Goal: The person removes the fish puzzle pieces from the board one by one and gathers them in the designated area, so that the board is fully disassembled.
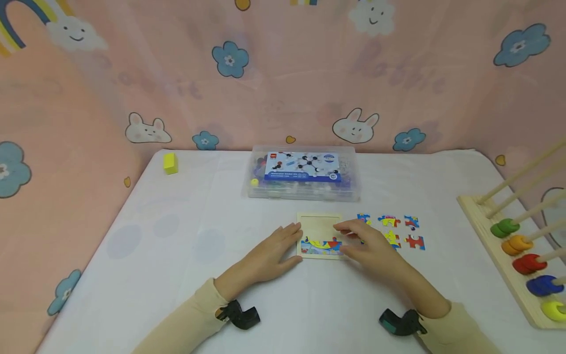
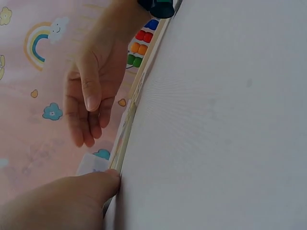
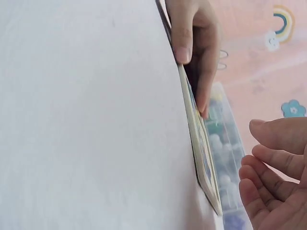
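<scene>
Wooden puzzle frame (image 1: 316, 227), filled end nearest

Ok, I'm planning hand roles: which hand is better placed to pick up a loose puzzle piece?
The right hand, I'd judge: it looks empty and is nearer the loose puzzle pieces, while the left hand touches the puzzle tray at its left side.

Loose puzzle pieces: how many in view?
6 visible: back-left piece, back-middle piece, back-right piece, front-left piece (mostly covered), front-middle piece, front-right piece. The right hand may hide more.
</scene>
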A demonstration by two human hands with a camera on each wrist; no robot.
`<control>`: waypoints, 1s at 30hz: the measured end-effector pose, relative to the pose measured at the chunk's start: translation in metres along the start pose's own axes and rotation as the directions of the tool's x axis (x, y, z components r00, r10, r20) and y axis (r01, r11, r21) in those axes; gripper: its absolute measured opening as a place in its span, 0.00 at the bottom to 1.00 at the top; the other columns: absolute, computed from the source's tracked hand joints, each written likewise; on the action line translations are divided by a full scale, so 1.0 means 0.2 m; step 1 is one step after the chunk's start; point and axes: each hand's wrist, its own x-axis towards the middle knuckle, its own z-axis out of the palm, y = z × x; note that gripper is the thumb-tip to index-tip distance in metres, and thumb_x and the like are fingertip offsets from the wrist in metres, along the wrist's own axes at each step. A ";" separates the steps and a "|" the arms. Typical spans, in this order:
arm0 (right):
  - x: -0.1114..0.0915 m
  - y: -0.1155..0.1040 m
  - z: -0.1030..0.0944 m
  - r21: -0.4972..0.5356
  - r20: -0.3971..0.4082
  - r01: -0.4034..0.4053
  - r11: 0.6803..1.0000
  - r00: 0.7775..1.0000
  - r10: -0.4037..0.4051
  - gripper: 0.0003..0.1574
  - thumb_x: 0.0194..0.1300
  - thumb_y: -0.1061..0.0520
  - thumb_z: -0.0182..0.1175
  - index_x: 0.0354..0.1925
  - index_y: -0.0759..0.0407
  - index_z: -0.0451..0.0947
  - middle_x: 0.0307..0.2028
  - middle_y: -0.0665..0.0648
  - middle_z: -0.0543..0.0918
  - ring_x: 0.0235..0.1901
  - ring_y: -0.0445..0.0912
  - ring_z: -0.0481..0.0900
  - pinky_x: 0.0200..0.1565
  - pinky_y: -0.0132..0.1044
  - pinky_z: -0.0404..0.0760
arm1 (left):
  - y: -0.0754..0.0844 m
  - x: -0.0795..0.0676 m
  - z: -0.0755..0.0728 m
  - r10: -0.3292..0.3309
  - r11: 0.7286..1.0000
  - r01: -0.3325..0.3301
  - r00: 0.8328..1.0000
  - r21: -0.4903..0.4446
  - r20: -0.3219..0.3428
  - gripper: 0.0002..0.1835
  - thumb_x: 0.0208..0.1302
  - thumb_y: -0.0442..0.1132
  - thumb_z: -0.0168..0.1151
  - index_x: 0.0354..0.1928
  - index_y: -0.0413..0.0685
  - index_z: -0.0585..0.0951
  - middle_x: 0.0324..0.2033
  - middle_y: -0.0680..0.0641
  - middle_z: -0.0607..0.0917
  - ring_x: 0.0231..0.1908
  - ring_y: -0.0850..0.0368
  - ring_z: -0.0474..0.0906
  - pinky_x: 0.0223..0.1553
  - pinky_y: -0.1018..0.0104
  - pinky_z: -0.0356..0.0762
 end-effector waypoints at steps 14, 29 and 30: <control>0.14 -0.11 0.22 0.015 0.060 0.037 0.999 0.997 -0.038 0.27 0.60 0.60 0.63 0.57 0.61 0.73 0.52 0.54 0.77 0.50 0.46 0.76 0.54 0.46 0.78 | -0.02 -0.01 0.01 0.027 0.999 -0.030 0.998 -0.040 -0.061 0.32 0.67 0.50 0.57 0.67 0.40 0.67 0.70 0.45 0.63 0.71 0.54 0.56 0.73 0.59 0.51; 0.14 -0.09 0.27 0.001 0.035 0.039 0.999 0.999 -0.039 0.23 0.57 0.64 0.65 0.52 0.62 0.74 0.51 0.56 0.74 0.50 0.49 0.75 0.53 0.47 0.77 | -0.01 -0.01 0.00 0.039 0.998 -0.043 0.996 -0.045 -0.079 0.31 0.67 0.50 0.57 0.66 0.39 0.67 0.69 0.45 0.64 0.70 0.53 0.58 0.72 0.58 0.53; 0.14 -0.09 0.27 0.007 0.037 0.034 0.999 0.999 -0.035 0.23 0.57 0.64 0.66 0.52 0.62 0.74 0.51 0.56 0.74 0.49 0.48 0.75 0.53 0.46 0.77 | -0.01 -0.01 0.00 0.037 0.998 -0.041 0.996 -0.045 -0.076 0.31 0.67 0.50 0.57 0.66 0.39 0.67 0.69 0.45 0.64 0.70 0.53 0.57 0.72 0.58 0.53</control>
